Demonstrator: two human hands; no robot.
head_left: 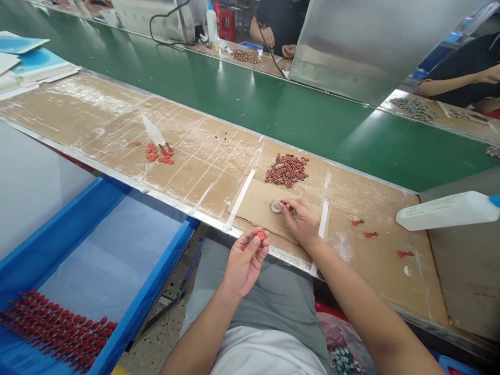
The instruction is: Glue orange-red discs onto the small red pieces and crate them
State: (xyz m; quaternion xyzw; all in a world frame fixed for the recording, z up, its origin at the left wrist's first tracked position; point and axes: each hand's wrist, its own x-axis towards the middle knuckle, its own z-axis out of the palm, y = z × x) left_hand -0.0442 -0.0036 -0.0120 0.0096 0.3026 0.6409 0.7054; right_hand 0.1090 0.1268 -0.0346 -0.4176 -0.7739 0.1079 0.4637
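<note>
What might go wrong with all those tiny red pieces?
The small red disc pinched in the left hand might slip and fall past the bench edge to the floor, where it could get lost. The right hand, touching the round metal piece, is close to the pile of red-and-black parts, so a careless bump might scatter them.

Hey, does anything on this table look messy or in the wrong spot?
Yes! A white squeeze bottle is lying on its side at the bench's right end. Three red parts sit far from the big red-and-black heap, and tiny dark specks are scattered on the cardboard.
</note>
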